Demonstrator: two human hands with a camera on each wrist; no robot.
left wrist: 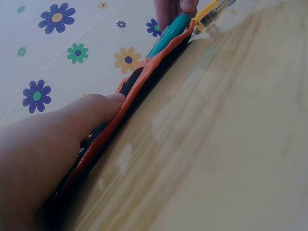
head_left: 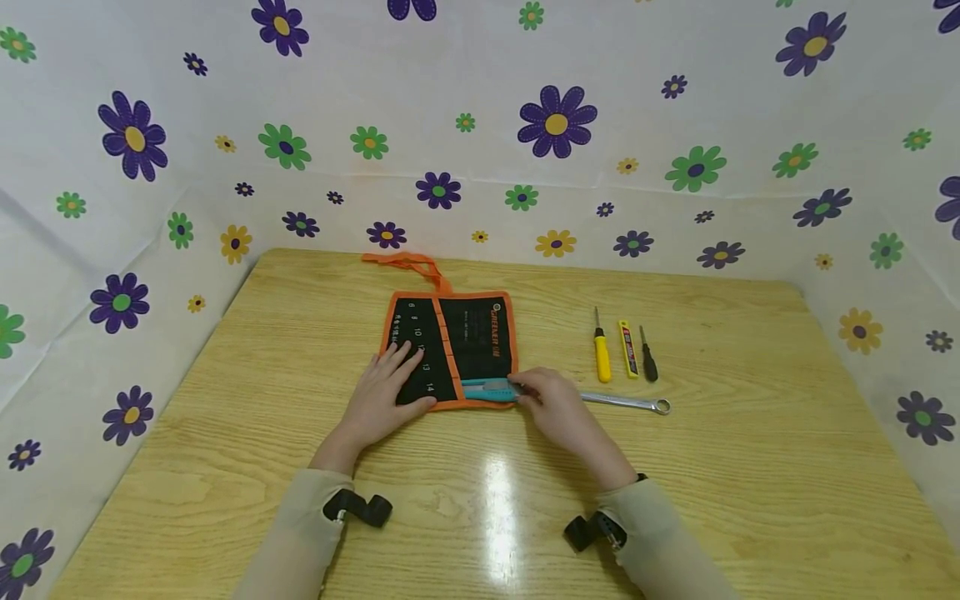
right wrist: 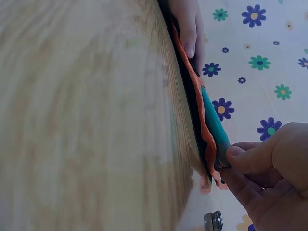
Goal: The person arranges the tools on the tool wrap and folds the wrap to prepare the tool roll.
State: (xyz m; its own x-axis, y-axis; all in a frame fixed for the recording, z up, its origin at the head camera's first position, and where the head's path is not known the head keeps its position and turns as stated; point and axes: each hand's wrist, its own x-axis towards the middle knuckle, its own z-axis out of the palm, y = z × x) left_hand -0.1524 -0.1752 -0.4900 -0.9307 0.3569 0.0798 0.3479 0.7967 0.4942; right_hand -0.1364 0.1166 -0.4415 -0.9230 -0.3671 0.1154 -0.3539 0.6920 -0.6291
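Your left hand [head_left: 382,400] rests on the black, orange-edged tool pouch [head_left: 480,337], fingers extended. Along its near edge lies the teal utility knife [head_left: 487,390], left end at the pocket's orange trim; your right hand [head_left: 557,408] pinches the other end. Rightward, a ring-ended wrench [head_left: 626,403] lies nearer you than a yellow-handled screwdriver [head_left: 602,358], slim yellow pack [head_left: 628,350] and black-handled screwdriver [head_left: 649,364].

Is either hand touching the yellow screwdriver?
No, the yellow screwdriver lies on the table, apart from the left hand and right hand.
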